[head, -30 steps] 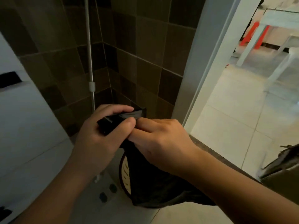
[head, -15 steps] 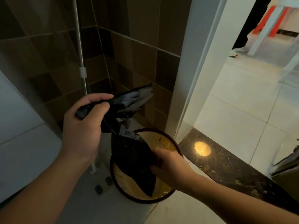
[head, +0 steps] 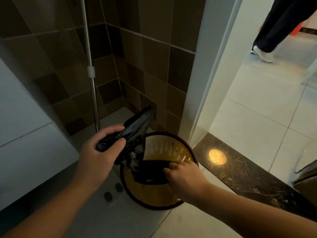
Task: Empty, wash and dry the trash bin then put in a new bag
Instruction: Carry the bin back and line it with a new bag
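Note:
A round yellow trash bin (head: 171,150) with a dark brown rim stands on the floor by the door frame, its slotted inner wall showing. A black plastic bag (head: 135,133) is stretched over its mouth. My left hand (head: 101,152) grips the bunched upper end of the bag above the bin's left side. My right hand (head: 183,176) pinches the bag's lower edge inside the bin's opening, near the right rim. Part of the bag hangs crumpled between my hands.
A metal mop pole (head: 91,69) leans in the tiled corner behind the bin. A white cabinet (head: 25,134) stands at the left. A dark stone threshold (head: 248,179) leads to a bright tiled room, where a person's legs (head: 277,26) stand.
My hands have parted: the right one went down with the bag's lower edge into the bin, the left stayed up. The view has tilted down, and the whole bin now shows.

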